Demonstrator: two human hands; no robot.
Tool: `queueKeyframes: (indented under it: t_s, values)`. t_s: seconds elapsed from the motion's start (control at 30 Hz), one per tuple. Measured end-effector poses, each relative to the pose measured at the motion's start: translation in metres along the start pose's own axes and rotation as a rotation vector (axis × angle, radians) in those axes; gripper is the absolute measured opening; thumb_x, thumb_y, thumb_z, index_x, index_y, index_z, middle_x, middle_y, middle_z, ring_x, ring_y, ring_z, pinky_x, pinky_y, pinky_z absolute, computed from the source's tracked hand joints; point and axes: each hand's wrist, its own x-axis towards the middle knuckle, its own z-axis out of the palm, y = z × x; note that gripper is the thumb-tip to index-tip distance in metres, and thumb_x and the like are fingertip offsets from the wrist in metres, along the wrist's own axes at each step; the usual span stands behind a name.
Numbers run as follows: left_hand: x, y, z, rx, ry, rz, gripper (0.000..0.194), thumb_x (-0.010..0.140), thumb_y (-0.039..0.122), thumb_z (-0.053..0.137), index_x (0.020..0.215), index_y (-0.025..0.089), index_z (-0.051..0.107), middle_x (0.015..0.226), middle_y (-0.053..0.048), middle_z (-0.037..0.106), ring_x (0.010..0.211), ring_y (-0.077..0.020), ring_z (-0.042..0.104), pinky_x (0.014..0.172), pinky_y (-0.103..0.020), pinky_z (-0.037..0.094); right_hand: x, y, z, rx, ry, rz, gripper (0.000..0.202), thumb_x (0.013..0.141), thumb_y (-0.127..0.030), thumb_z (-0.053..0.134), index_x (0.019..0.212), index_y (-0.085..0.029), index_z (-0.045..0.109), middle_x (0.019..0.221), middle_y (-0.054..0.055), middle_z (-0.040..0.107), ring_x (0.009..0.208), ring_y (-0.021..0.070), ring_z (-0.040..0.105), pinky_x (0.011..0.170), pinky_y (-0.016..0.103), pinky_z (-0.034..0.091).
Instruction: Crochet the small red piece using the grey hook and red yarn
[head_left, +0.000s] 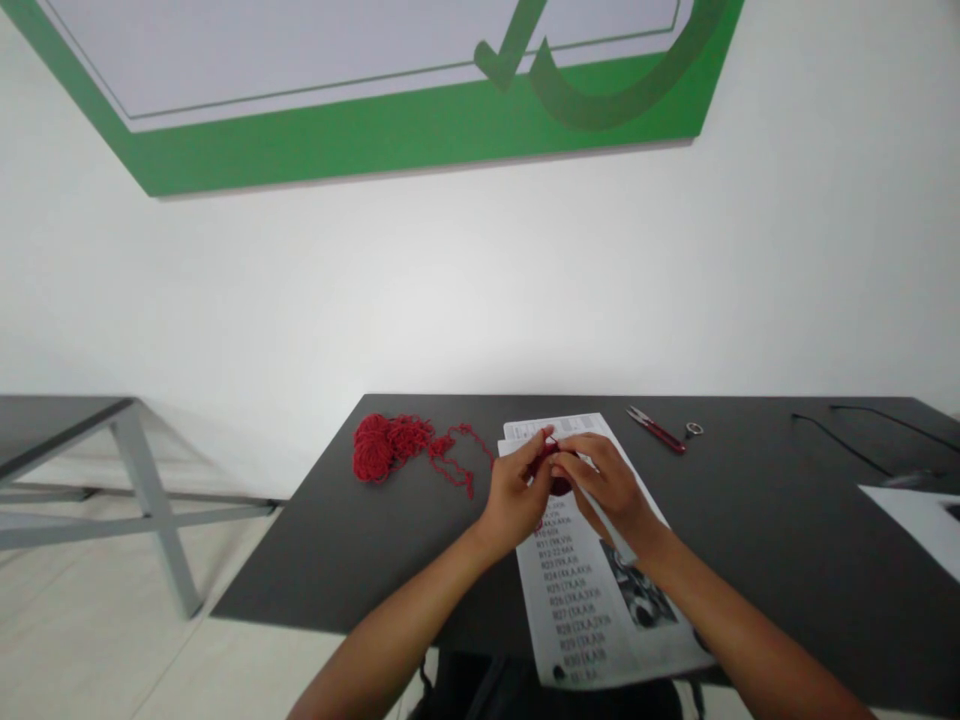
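Observation:
Above a printed sheet point(555, 600) on the dark table, my two hands meet around a small dark red yarn piece point(559, 484). My left hand point(516, 492) is closed on its left side, thumb and index finger pinched near the top. From the right, my right hand point(609, 488) pinches at the same piece with bent fingers; any tool between the fingers is too small to make out. A red yarn ball point(373, 449) lies to the left, with loose tangled strands point(442, 450) trailing toward my left hand.
Red-handled scissors point(658, 431) and a small metal ring point(694, 429) lie beyond my right hand. Thin dark cables or glasses arms point(844, 446) and another paper point(911, 518) are at the right of the table point(315, 550). A second table point(60, 425) stands at far left.

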Motion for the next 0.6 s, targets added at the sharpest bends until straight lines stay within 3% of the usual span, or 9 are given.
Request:
queueKeyframes:
  t_s: [0.13, 0.3, 0.37, 0.47, 0.6]
  values:
    - [-0.001, 0.0, 0.008, -0.337, 0.016, -0.235, 0.053, 0.074, 0.035, 0.087, 0.122, 0.018, 0.074, 0.098, -0.008, 0.08, 0.075, -0.0154, 0.071, 0.071, -0.027, 0.057, -0.005, 0.003, -0.001, -0.045, 0.016, -0.036, 0.037, 0.094, -0.015, 0.066, 0.128, -0.031, 0.064, 0.111, 0.008, 0.072, 0.109, 0.0266, 0.068, 0.097, 0.051, 0.058]
    - [0.002, 0.003, 0.006, -0.391, -0.017, -0.284, 0.048, 0.068, 0.037, 0.091, 0.109, 0.016, 0.078, 0.084, -0.005, 0.079, 0.067, -0.0124, 0.069, 0.068, -0.025, 0.055, -0.007, 0.002, 0.002, 0.074, 0.056, -0.007, 0.033, 0.095, -0.018, 0.065, 0.126, -0.031, 0.066, 0.111, 0.007, 0.072, 0.111, 0.0244, 0.069, 0.097, 0.044, 0.059]
    - [0.005, 0.007, 0.001, -0.301, -0.014, -0.228, 0.046, 0.068, 0.039, 0.09, 0.106, 0.015, 0.079, 0.088, -0.006, 0.08, 0.072, -0.015, 0.071, 0.072, -0.027, 0.057, -0.006, -0.001, 0.002, 0.189, 0.064, 0.099, 0.022, 0.099, -0.025, 0.06, 0.118, -0.031, 0.069, 0.112, 0.005, 0.071, 0.108, 0.0219, 0.07, 0.093, 0.039, 0.061]
    - [0.007, 0.013, -0.006, -0.008, 0.014, -0.031, 0.04, 0.077, 0.039, 0.083, 0.109, 0.016, 0.078, 0.092, -0.007, 0.081, 0.079, -0.0186, 0.073, 0.077, -0.03, 0.059, -0.001, -0.004, 0.001, 0.329, 0.056, 0.25, 0.016, 0.102, -0.033, 0.056, 0.109, -0.03, 0.07, 0.114, 0.004, 0.072, 0.106, 0.02, 0.072, 0.091, 0.036, 0.061]
    - [0.01, 0.017, -0.015, 0.328, 0.018, 0.25, 0.03, 0.089, 0.029, 0.069, 0.114, 0.016, 0.077, 0.094, -0.007, 0.081, 0.08, -0.0188, 0.074, 0.079, -0.031, 0.059, 0.004, -0.002, 0.0, 0.271, 0.057, 0.182, 0.008, 0.099, -0.031, 0.062, 0.097, -0.029, 0.069, 0.11, 0.003, 0.077, 0.112, 0.0235, 0.07, 0.104, 0.045, 0.054]
